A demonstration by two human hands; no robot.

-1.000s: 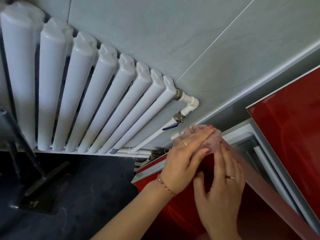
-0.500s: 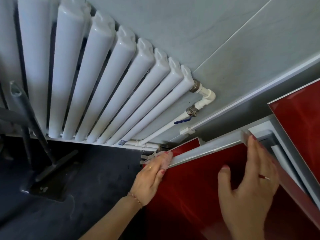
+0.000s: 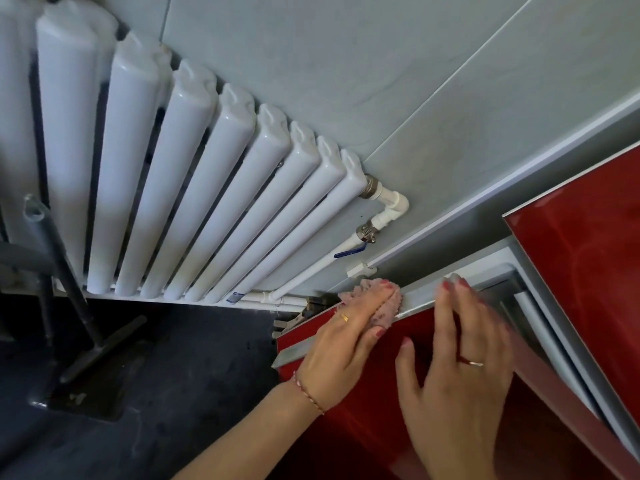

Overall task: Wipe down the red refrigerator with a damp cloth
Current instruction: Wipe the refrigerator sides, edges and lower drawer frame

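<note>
The red refrigerator fills the lower right: its upper door at the right, and a lower red door swung out with a grey top edge. My left hand presses a pink cloth flat onto the left part of that grey edge, fingers straight. My right hand rests on the same door further right, fingertips hooked over its top edge. Most of the cloth is hidden under my left fingers.
A white column radiator hangs on the grey tiled wall, with white pipes and a blue-handled valve close to the door's corner. A dark stand sits on the dark floor at the left.
My left hand slid along the door's top edge, out to the left corner and back toward the right; the cloth shows under it again. My right hand stayed on the door's top edge.
</note>
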